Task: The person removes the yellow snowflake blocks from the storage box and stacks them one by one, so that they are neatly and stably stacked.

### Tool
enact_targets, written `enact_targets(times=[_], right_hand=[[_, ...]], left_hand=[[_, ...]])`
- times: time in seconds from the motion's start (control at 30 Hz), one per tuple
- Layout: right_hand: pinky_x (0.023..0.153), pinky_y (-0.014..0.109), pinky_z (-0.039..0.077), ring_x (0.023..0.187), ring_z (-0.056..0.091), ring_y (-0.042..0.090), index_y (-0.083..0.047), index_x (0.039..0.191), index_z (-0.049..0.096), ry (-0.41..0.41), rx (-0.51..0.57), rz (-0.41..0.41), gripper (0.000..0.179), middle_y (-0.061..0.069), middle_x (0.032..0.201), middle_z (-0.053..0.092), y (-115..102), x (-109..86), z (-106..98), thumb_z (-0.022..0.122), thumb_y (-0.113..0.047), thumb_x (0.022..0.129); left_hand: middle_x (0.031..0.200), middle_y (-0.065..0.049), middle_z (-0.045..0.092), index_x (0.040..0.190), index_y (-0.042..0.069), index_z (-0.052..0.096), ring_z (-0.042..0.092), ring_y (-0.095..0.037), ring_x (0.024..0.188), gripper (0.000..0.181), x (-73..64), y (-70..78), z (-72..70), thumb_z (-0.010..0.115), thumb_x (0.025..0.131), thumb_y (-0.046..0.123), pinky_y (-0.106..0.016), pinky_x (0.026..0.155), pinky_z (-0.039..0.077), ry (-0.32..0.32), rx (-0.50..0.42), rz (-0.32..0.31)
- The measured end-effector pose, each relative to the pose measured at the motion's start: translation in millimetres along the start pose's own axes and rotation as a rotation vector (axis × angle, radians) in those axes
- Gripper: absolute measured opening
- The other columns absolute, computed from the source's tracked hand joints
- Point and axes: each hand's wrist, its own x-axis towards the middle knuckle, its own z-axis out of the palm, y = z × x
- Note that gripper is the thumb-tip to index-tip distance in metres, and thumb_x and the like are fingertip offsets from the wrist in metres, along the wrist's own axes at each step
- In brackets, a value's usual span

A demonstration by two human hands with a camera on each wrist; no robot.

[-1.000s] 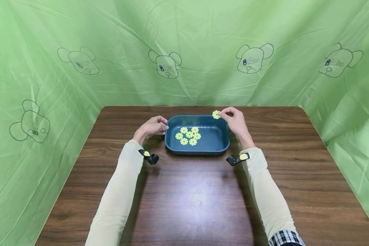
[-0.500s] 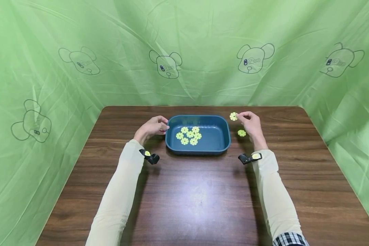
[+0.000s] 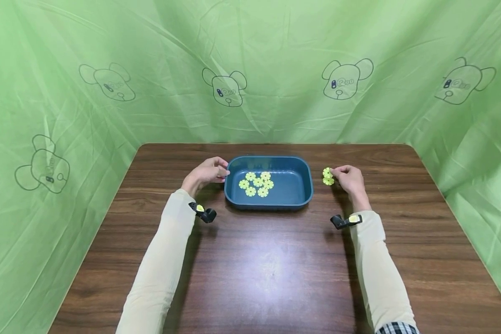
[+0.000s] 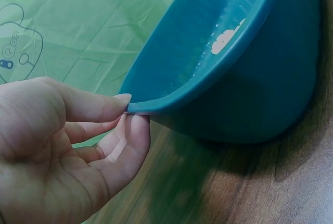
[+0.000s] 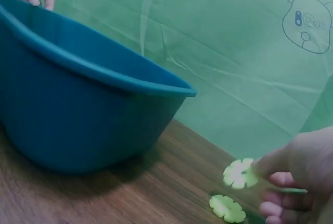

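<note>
A dark blue rectangular basin (image 3: 269,205) with rounded corners stands on the table. My left hand (image 3: 206,172) pinches its left rim between thumb and fingers, as the left wrist view also shows. Several yellow-green flower-shaped discs (image 3: 251,191) lie on the basin's floor, toward its left side. To the right of the basin, my right hand (image 3: 351,180) pinches another flower-shaped disc (image 5: 239,174) by its edge. Just below that one, a second flower-shaped disc (image 5: 227,209) lies flat on the wood; the two overlap in the head view.
The brown wooden table (image 3: 250,260) reaches back to a green curtain (image 3: 275,120) printed with bear faces, which also hangs at both sides. A black wrist camera (image 3: 204,213) is strapped to the left sleeve, and another wrist camera (image 3: 344,221) to the right.
My right hand has moved from above the basin's back right corner to the right and toward me, carrying the pinched disc close to the one on the table. The left hand stays on the rim.
</note>
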Motion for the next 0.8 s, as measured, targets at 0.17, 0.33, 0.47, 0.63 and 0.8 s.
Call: enact_targets(times=[0.17, 0.33, 0.47, 0.63, 0.8], right_hand=[[0.084, 0.033, 0.041, 0.105, 0.05, 0.03, 0.001, 0.109, 0.064, -0.051, -0.118, 0.017, 0.037, 0.019, 0.115, 0.058, 0, -2.9, -5, 0.06, -0.032, 0.092], [0.086, 0.038, 0.043, 0.11, 0.051, 0.035, 0.0, 0.107, 0.065, -0.052, -0.196, 0.006, 0.035, 0.021, 0.116, 0.059, 3, -3.4, -7, 0.059, -0.03, 0.092], [0.094, 0.047, 0.043, 0.114, 0.052, 0.04, -0.001, 0.103, 0.066, -0.015, -0.273, -0.047, 0.033, 0.022, 0.116, 0.062, 10, 0.4, -5, 0.058, -0.03, 0.091], [0.098, 0.049, 0.041, 0.112, 0.052, 0.043, -0.002, 0.1, 0.067, 0.015, -0.31, -0.066, 0.032, 0.022, 0.114, 0.063, 14, 4.0, -2, 0.059, -0.031, 0.091], [0.096, 0.049, 0.041, 0.112, 0.053, 0.042, -0.002, 0.101, 0.068, 0.013, -0.339, -0.067, 0.03, 0.022, 0.114, 0.064, 12, 5.1, -1, 0.059, -0.029, 0.092]], left_hand=[[0.104, -0.013, 0.053, 0.13, -0.002, 0.04, 0.056, -0.016, 0.081, 0.04, -1.1, 0.5, 0.5, 0.056, 0.093, 0.003, -0.043, 0.095, 0.049, 0.01, -0.002, 0.006], [0.104, -0.014, 0.054, 0.127, -0.001, 0.042, 0.056, -0.015, 0.079, 0.038, -0.5, -0.5, 0.6, 0.057, 0.093, 0.002, -0.042, 0.094, 0.05, 0.01, -0.01, 0.009], [0.104, -0.015, 0.053, 0.129, -0.002, 0.04, 0.055, -0.015, 0.079, 0.04, -0.1, -1.1, 0.6, 0.056, 0.093, 0.003, -0.041, 0.094, 0.05, 0.003, -0.009, 0.009], [0.096, -0.01, 0.053, 0.125, -0.001, 0.042, 0.056, -0.014, 0.076, 0.035, 1.0, -2.6, 0.6, 0.056, 0.093, 0.002, -0.044, 0.095, 0.049, 0.017, 0.002, 0.025], [0.096, -0.009, 0.053, 0.123, 0.0, 0.043, 0.057, -0.014, 0.076, 0.034, 2.8, -4.5, 0.1, 0.057, 0.093, 0.002, -0.038, 0.088, 0.053, 0.023, 0.007, 0.029]])
